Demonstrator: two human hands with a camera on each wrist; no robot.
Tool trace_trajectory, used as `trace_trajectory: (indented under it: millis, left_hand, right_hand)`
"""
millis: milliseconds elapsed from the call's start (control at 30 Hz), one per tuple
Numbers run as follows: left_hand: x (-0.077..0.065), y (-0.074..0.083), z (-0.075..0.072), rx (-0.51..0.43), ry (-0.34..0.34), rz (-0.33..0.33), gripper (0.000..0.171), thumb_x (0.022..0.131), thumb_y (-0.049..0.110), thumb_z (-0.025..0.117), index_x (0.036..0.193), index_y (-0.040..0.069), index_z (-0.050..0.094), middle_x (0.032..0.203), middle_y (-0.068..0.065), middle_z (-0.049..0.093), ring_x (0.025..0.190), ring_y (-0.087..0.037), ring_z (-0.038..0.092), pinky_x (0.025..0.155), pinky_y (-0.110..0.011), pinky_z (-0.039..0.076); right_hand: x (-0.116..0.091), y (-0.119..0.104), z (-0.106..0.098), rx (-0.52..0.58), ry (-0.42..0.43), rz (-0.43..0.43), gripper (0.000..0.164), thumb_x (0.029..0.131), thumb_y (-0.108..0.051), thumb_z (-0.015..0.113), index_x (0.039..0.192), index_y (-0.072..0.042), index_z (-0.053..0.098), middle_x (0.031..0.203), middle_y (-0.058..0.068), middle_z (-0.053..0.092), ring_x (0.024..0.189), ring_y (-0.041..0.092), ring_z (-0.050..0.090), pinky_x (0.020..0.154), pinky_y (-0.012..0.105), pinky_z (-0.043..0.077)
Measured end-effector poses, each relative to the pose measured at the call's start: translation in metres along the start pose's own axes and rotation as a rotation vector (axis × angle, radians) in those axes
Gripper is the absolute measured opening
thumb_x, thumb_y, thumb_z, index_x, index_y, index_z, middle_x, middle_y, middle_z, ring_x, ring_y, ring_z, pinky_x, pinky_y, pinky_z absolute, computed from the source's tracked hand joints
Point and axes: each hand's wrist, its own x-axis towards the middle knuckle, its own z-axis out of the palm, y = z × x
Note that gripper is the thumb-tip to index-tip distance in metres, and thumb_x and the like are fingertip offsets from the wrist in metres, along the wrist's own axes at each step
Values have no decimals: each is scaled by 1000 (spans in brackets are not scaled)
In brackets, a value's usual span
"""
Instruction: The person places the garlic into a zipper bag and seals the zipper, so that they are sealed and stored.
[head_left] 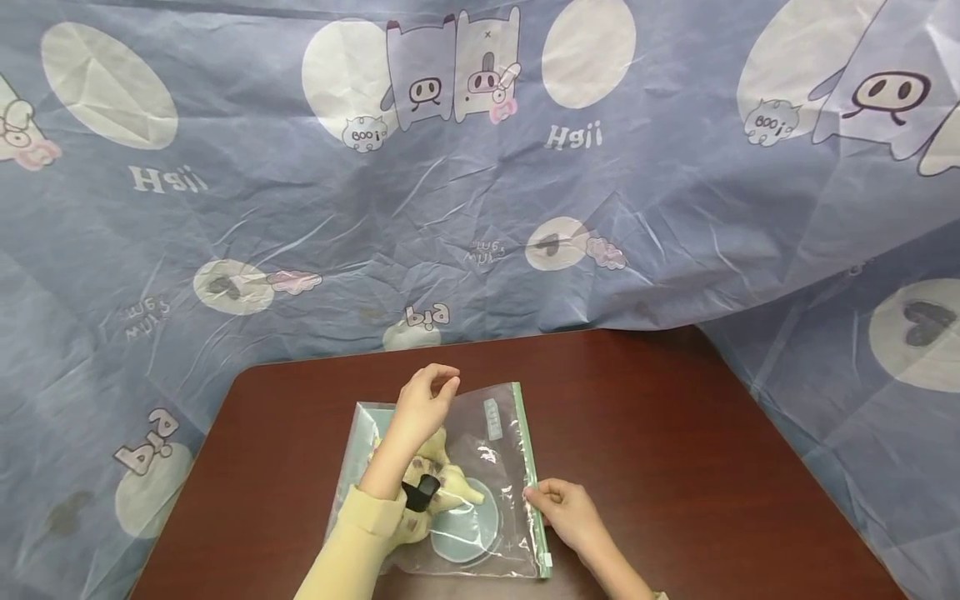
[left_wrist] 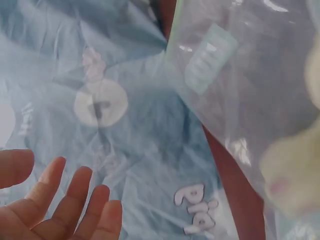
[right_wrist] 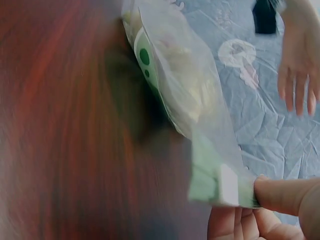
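A clear zip bag (head_left: 480, 454) with a green zip edge (head_left: 527, 450) lies on the table, holding a pale yellow plush toy (head_left: 453, 487) with darker patches. My right hand (head_left: 567, 510) pinches the green edge between thumb and fingers; the right wrist view shows this grip near the white slider (right_wrist: 229, 186). Above the far part of the bag hovers my left hand (head_left: 425, 404), fingers loosely bent and apart from it. In the left wrist view nothing lies in its spread fingers (left_wrist: 75, 200). The left forearm hides part of the plush toy.
The dark red-brown table (head_left: 637, 417) extends to both sides of the bag. Behind it and at both sides hangs a blue printed cloth (head_left: 450, 200). A light-blue round shape (head_left: 467, 533) shows at the bag's near side.
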Motion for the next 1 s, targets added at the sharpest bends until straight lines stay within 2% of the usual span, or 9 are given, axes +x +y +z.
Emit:
trace_trajectory:
  millis: [200,267,400,567,700,833,1000]
  left_hand:
    - [-21,-21,-17,5,52,-69,24,101,18,56,121,8,64,124,-13,62,116,-32,60,97,-48,51]
    - [-28,-32,-21,13,74,-108,24,101,18,56,121,8,64,124,-14,62,116,-33,59,99,-50,49]
    - [-41,-55,-28,34,115,-198,26,101,16,55,123,5,63,122,-17,63,114,-35,59,96,-52,50]
    - [-56,-85,-33,101,147,-272,28,99,12,54,120,-3,62,117,-24,61,110,-40,59,91,-52,50]
    - [-67,-105,-35,138,112,-337,34,97,13,56,123,-9,57,118,-30,56,109,-45,53,89,-56,47]
    - [-73,-123,-34,156,62,-392,44,97,17,58,128,-13,51,121,-33,53,112,-49,49,90,-59,46]
    - [-74,-141,-29,206,16,-436,49,97,20,59,126,-17,47,115,-34,58,108,-48,56,85,-54,51]
  right_hand:
    - [12,-2,-15,-92,81,9,22,92,-28,69,88,-7,72,82,3,74,80,15,64,72,37,53]
    - [16,-1,-19,-114,100,-3,22,93,-28,68,86,-7,72,79,2,74,82,15,65,74,37,53]
    - [24,1,-26,-134,127,-1,23,93,-28,67,88,-6,72,77,1,74,85,16,67,76,37,53]
    - [30,4,-30,-156,134,13,25,94,-29,67,91,-4,73,77,1,74,82,15,66,73,38,53]
    - [34,9,-28,-131,134,33,26,94,-28,67,90,-3,72,75,1,73,72,11,62,65,32,49]
    - [35,12,-27,-80,137,56,27,94,-27,66,90,0,71,73,1,71,64,10,63,60,27,49]
    - [35,17,-27,-65,138,64,28,96,-25,65,95,2,70,74,3,72,64,11,66,61,26,52]
